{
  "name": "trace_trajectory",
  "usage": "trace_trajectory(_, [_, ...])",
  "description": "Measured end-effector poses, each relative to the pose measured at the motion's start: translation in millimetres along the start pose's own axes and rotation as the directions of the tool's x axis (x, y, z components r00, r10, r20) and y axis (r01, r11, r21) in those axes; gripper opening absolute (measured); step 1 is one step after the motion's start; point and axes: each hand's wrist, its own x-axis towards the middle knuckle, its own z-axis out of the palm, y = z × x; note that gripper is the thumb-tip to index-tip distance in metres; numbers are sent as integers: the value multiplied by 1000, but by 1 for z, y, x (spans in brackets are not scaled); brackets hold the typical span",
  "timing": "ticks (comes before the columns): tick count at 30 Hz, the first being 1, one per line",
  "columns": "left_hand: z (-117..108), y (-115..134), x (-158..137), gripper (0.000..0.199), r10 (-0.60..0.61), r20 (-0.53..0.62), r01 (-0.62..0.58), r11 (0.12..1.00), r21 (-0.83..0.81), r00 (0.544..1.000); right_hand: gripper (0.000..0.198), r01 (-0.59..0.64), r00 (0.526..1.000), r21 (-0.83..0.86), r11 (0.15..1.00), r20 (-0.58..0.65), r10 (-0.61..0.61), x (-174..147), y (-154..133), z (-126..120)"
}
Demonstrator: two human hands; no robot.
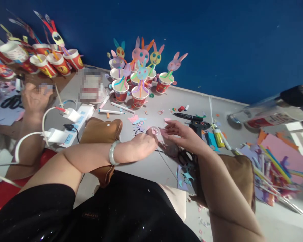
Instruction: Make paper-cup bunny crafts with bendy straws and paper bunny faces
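My left hand [142, 147], with a pale bangle on its wrist, is closed over the table. Its fingertips pinch a small pink-and-white round paper piece [155, 131]. Just to the right, my right hand [183, 136] has its fingers stretched toward that piece, thumb and fingers apart. Under the right wrist lie black-handled scissors [186, 157], partly hidden. Beyond the right hand rest a black glue gun [200, 126] and a black marker [188, 116]. Small paper scraps [138, 121] are scattered by my left fingers.
Paper cups with rabbit faces [140, 95] stand along the blue wall. A power strip [79, 122] and brown pouch [99, 131] are left. Another person's hand [36, 97] is farther left. Right are a clear tumbler [265, 107], coloured sticks [275, 163] and pink paper [285, 148].
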Motion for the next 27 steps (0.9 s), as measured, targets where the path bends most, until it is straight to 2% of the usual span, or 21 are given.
trace_trajectory(2, [-1,0,0,54,-3,44,4,1000,-14,999,32,33,999,-257,966,-11,-37,-15,-17,2])
trace_trajectory(3, [-1,0,-1,54,-10,59,11,1000,-19,998,24,27,1000,-400,916,25,-19,-24,-26,6])
trace_trajectory(6, [2,0,-1,55,-22,39,23,1000,-21,999,16,6,971,-718,696,170,167,-52,-47,30])
trace_trajectory(8, [4,0,0,55,-26,20,27,999,-27,999,12,21,942,-804,595,215,257,-69,-54,43])
trace_trajectory(10, [5,-1,0,53,-28,13,28,999,-41,1000,11,-2,930,-829,559,204,306,-82,-54,47])
trace_trajectory(14, [6,-2,-1,54,-23,-14,23,998,-58,1000,15,-225,925,-845,485,-28,379,-104,-46,35])
trace_trajectory(16, [8,-2,-2,55,-16,-22,15,999,-38,1000,17,-275,925,-812,515,-79,371,-115,-42,30])
trace_trajectory(20, [11,-2,-2,51,7,-74,-6,1000,18,997,17,-210,959,-719,662,-19,283,-135,-38,37])
trace_trajectory(22, [11,-1,-2,50,13,-84,-10,999,35,996,20,-206,962,-705,679,-18,273,-141,-36,42])
trace_trajectory(27, [19,1,-1,50,-19,-129,25,998,50,991,18,-292,947,-648,704,-95,306,-149,-29,50])
